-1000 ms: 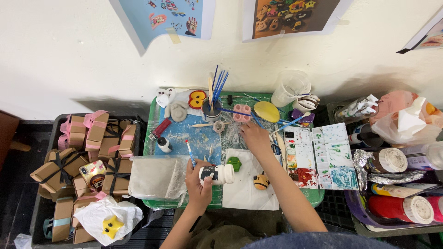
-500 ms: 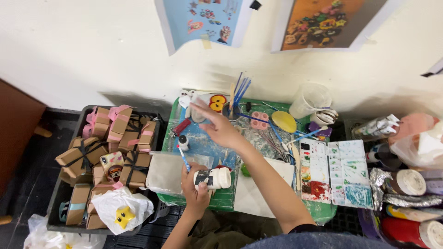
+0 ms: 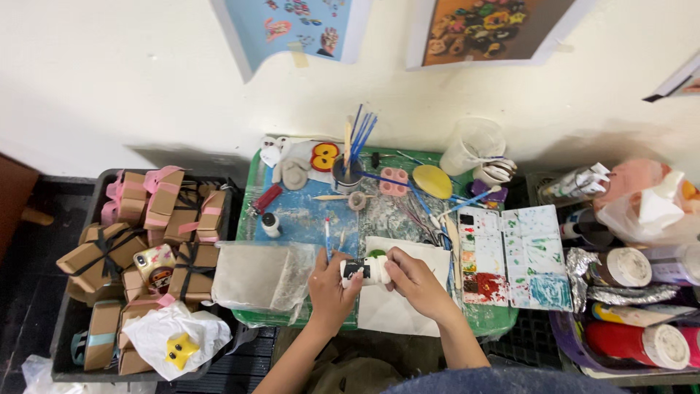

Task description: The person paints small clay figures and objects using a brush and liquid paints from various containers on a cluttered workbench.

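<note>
While gripped, figurine [image 3: 367,271] between hands [image 3: 332,281].

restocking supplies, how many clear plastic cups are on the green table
1: the clear plastic cup stands at the back of the green table, by the wall, right of the brush jar. Clutter may hide others.

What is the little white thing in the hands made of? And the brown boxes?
The white figure looks like matte modelling clay, lumpy and hand-shaped with black painted patches, though I can't be sure. The brown boxes look like plain kraft cardboard: dull, folded edges, tied with ribbon.
</note>
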